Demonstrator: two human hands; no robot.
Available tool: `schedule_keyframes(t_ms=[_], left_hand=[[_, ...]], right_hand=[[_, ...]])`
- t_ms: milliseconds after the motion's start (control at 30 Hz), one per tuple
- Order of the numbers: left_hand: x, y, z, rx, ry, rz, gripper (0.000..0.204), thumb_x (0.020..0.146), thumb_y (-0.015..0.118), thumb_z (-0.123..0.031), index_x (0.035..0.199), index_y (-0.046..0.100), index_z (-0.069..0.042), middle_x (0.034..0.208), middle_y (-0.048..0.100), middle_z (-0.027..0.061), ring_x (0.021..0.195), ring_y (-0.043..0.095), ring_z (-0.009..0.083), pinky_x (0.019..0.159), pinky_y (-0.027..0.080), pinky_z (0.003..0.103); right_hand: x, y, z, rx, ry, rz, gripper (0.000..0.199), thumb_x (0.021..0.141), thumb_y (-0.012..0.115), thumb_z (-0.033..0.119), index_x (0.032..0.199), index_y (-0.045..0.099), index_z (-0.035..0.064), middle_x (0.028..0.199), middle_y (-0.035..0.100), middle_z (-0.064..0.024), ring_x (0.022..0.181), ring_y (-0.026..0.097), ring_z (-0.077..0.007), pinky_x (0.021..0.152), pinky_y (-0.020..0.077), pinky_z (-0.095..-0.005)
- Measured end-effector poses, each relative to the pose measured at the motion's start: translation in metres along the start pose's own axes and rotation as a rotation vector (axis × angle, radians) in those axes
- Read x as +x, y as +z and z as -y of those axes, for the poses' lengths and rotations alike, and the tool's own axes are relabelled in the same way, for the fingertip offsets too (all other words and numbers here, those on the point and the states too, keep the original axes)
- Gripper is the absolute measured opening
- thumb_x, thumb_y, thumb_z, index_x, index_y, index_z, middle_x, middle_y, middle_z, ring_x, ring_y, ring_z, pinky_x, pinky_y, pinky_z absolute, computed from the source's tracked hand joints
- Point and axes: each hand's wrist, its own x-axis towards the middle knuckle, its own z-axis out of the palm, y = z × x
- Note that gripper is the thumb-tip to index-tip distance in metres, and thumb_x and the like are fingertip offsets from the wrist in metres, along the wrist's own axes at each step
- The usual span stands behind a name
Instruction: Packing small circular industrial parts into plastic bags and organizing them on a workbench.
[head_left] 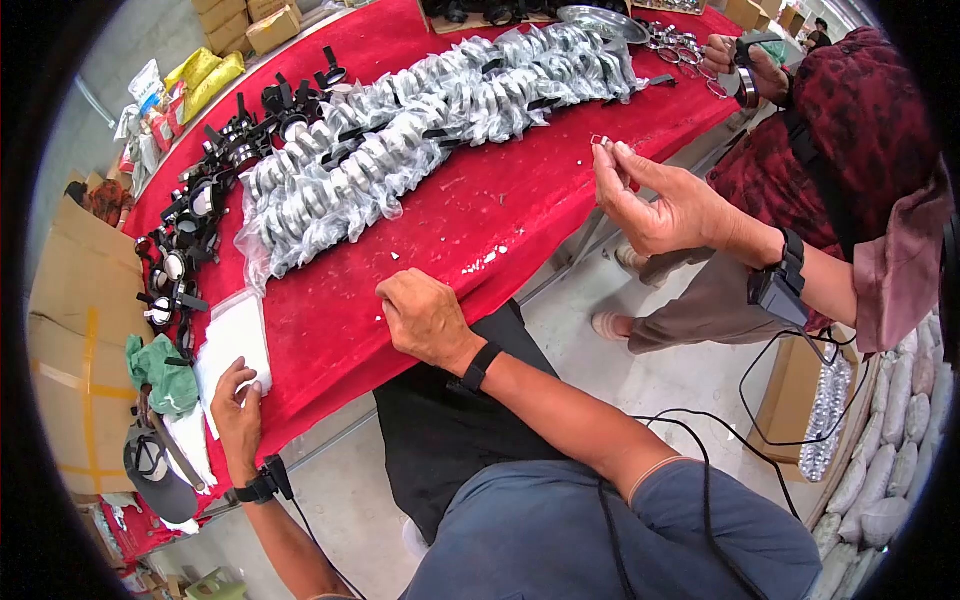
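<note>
My left hand [236,412] lies at the near left edge of the table, its bent fingers somewhat apart. It touches a stack of white sheets [238,340] in clear plastic. To its right, my right hand [430,318] is closed over the red cloth [330,350], knuckles up. What its curled fingers hold, if anything, is hidden. Small white scraps [485,262] lie beyond it. Rows of plastic-wrapped wristwatches [350,180] stretch diagonally across the table. Unwrapped watches with black straps [175,265] are heaped along the left edge.
At right, a co-worker's hand [660,200] pinches a small metal clasp [600,142]. Farther back, another pair of hands [768,78] handles a watch. A green cloth [162,375] and grey cap [160,475] lie left. A cardboard box [795,395] stands right; black cables cross nearby.
</note>
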Motion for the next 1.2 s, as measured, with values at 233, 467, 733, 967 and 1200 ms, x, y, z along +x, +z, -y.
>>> schedule_keyframes(t_ms=[233, 467, 733, 967, 1200], left_hand=[[0.000, -0.004, -0.003, 0.032, -0.009, -0.013, 0.025, 0.094, 0.066, 0.003, 0.118, 0.072, 0.003, 0.146, 0.064, 0.0190, 0.128, 0.066, 0.0276, 0.103, 0.059, 0.037], [0.003, -0.007, -0.020, 0.104, 0.013, -0.030, 0.023, 0.092, 0.068, -0.001, 0.115, 0.073, 0.001, 0.145, 0.066, 0.0196, 0.127, 0.067, 0.0301, 0.102, 0.058, 0.040], [-0.011, 0.001, 0.008, 0.240, 0.023, -0.076, 0.023, 0.091, 0.071, -0.006, 0.113, 0.073, 0.001, 0.143, 0.067, 0.0207, 0.127, 0.067, 0.0344, 0.102, 0.056, 0.044], [-0.013, 0.001, -0.001, 0.188, 0.002, -0.110, 0.020, 0.091, 0.070, -0.006, 0.109, 0.073, 0.002, 0.141, 0.069, 0.0203, 0.126, 0.068, 0.0347, 0.103, 0.056, 0.044], [-0.013, -0.013, 0.008, 0.234, 0.052, -0.164, 0.020, 0.092, 0.069, -0.005, 0.111, 0.073, 0.001, 0.145, 0.067, 0.0197, 0.130, 0.066, 0.0347, 0.109, 0.052, 0.044]], right_hand=[[0.002, 0.001, 0.004, 0.012, -0.010, -0.015, 0.015, 0.084, 0.069, -0.003, 0.096, 0.063, 0.0020, 0.087, 0.063, -0.0152, 0.084, 0.064, -0.0363, 0.075, 0.0539, -0.0468], [0.002, -0.001, 0.003, -0.004, -0.002, -0.010, 0.015, 0.083, 0.071, -0.003, 0.095, 0.065, 0.0016, 0.089, 0.067, -0.0155, 0.087, 0.067, -0.0375, 0.075, 0.0553, -0.0458], [0.015, -0.062, 0.037, 0.182, 0.181, -0.248, 0.076, 0.093, 0.074, 0.003, 0.158, 0.036, -0.0038, 0.112, 0.072, -0.0165, 0.091, 0.070, -0.0272, 0.085, 0.0584, -0.0391], [0.037, -0.106, 0.020, 0.080, 0.183, -0.392, 0.097, 0.095, 0.074, 0.007, 0.170, 0.013, -0.0013, 0.119, 0.070, -0.0196, 0.087, 0.069, -0.0241, 0.082, 0.0587, -0.0369], [0.050, -0.136, 0.023, 0.072, 0.217, -0.442, 0.072, 0.095, 0.074, 0.003, 0.160, 0.041, 0.0002, 0.113, 0.072, -0.0171, 0.082, 0.070, -0.0202, 0.076, 0.0587, -0.0340]])
